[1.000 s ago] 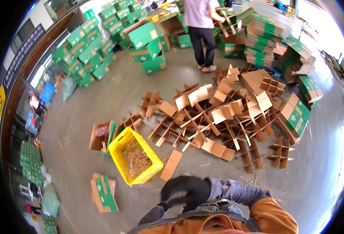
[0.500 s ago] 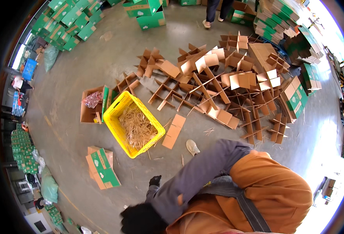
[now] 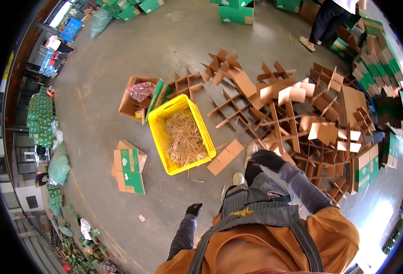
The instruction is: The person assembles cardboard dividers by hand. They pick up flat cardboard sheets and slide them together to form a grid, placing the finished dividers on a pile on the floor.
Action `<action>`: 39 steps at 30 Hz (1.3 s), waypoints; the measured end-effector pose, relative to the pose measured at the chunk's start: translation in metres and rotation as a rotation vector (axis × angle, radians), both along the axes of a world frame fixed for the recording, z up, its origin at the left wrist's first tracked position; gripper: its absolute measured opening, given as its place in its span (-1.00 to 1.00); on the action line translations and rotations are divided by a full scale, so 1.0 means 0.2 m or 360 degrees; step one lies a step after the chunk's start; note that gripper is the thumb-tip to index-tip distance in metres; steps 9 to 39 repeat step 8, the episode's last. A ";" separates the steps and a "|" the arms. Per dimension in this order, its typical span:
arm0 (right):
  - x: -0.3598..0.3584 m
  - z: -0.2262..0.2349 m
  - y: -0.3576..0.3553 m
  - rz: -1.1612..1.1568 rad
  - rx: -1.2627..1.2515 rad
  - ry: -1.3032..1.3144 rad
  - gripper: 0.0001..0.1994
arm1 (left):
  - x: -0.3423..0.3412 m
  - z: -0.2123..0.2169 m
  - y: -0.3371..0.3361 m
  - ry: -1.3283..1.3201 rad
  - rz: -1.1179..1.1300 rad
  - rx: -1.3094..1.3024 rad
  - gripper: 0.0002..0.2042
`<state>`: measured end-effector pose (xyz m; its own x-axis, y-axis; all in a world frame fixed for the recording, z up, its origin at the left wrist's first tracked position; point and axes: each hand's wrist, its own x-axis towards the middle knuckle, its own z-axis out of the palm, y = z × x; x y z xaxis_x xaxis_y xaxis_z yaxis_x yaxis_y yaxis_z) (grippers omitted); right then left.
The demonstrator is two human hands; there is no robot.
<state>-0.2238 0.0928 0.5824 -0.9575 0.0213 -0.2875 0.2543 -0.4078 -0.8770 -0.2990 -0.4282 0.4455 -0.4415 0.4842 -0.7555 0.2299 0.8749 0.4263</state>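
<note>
My left hand (image 3: 194,209), in a black glove, hangs low over the bare concrete on my left side. It holds nothing I can see, and its fingers look loosely apart. In a matching glove, my right hand (image 3: 268,160) is held out in front of my right side, above the near edge of a heap of brown cardboard dividers (image 3: 297,123). Its fingers are loosely extended with nothing visible in them. Ahead of me stands a yellow plastic crate (image 3: 154,132) filled with shredded straw-coloured packing (image 3: 184,139). A flat cardboard piece (image 3: 225,157) lies against its near right corner.
Behind the crate is an open carton (image 3: 128,105) with a crumpled pinkish plastic bundle (image 3: 141,92). Flattened green-and-brown cartons (image 3: 130,170) lie to the left. Another person (image 3: 331,20) stands at the far right, beside stacked flat cartons (image 3: 377,59). My shoes (image 3: 239,178) are near the dividers.
My right arm, which reached across my body to the lower left, has swung out to my right. My body looks more upright, and the whole view has turned left.
</note>
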 end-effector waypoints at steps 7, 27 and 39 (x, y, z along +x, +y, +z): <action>-0.04 -0.09 0.80 -0.0017 0.1422 -0.1315 -0.72 | -0.16 0.09 0.11 -0.0312 0.0291 -0.0326 -0.48; 0.00 -0.18 0.91 -0.0216 0.1742 -0.0916 -0.66 | -0.20 0.06 0.22 -0.0326 0.0262 -0.0298 -0.48; 0.00 -0.18 0.91 -0.0216 0.1742 -0.0916 -0.66 | -0.20 0.06 0.22 -0.0326 0.0262 -0.0298 -0.48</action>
